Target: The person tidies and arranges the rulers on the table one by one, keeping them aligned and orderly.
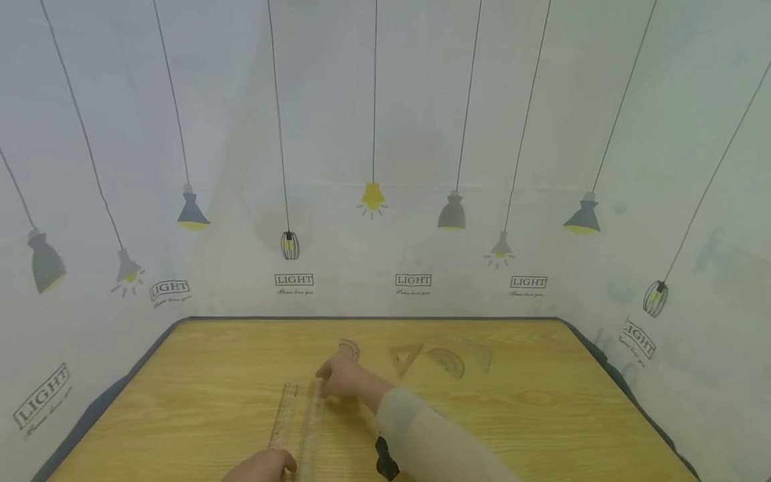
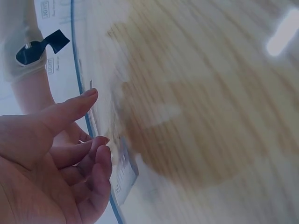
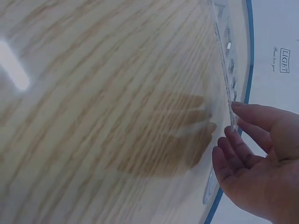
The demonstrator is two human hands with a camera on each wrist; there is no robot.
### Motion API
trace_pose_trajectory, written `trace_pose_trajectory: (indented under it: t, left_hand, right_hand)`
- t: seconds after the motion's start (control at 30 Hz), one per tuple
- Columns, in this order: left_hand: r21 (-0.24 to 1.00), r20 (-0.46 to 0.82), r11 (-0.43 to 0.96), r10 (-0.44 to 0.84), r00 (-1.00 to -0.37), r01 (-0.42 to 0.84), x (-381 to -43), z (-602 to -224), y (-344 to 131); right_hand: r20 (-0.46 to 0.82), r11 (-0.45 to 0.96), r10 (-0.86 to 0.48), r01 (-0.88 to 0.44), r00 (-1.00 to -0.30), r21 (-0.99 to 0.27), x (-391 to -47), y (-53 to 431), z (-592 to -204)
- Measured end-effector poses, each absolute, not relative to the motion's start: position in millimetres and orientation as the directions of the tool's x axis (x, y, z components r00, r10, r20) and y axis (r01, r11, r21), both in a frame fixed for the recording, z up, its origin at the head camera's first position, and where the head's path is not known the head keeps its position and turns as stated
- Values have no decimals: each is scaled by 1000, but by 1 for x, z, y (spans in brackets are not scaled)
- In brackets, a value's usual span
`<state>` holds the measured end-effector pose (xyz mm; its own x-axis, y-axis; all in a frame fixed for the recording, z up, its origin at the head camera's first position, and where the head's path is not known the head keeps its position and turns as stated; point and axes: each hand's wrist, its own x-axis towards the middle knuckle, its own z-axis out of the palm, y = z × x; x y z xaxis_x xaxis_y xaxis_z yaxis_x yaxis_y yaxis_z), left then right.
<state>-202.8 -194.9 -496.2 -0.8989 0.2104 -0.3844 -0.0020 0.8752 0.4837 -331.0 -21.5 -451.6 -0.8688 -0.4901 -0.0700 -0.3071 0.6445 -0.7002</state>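
Note:
In the head view my right hand (image 1: 346, 376) pinches the far end of a clear plastic ruler (image 1: 310, 422). Cut-out shapes run along this ruler (image 3: 229, 56) in the right wrist view, its end between thumb and fingertips. Just left of it a second clear ruler (image 1: 283, 415) with printed marks lies on the wooden table (image 1: 199, 402). My left hand (image 1: 262, 466) is beside the near ends of both rulers. Seen from the left wrist, that hand (image 2: 60, 168) has its thumb apart from loosely bent fingers, nothing gripped; a clear ruler (image 2: 124, 175) shows just beyond them.
Beyond my right hand lies a small clear protractor (image 1: 349, 349). Farther right are a triangular set square (image 1: 406, 359), a larger protractor (image 1: 447, 362) and a faint clear set square (image 1: 482, 355). A white sheet printed with lamps (image 1: 373, 120) surrounds the table's back and sides.

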Motion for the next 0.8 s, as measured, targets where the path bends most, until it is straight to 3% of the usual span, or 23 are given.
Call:
trace_pose_trajectory:
  t: [0.27,0.8]
  left_hand:
    - [496,-414,868,231,-880,-6,-230,-549,-215]
    - [548,-377,831,351,-857,100,-230,-540,-218]
  right_hand:
    - [-92,686,-474,-302,-876,-662,-329,-26,-457]
    - [-102,734,-436,-288,-894,-615,-330,-26,-456]
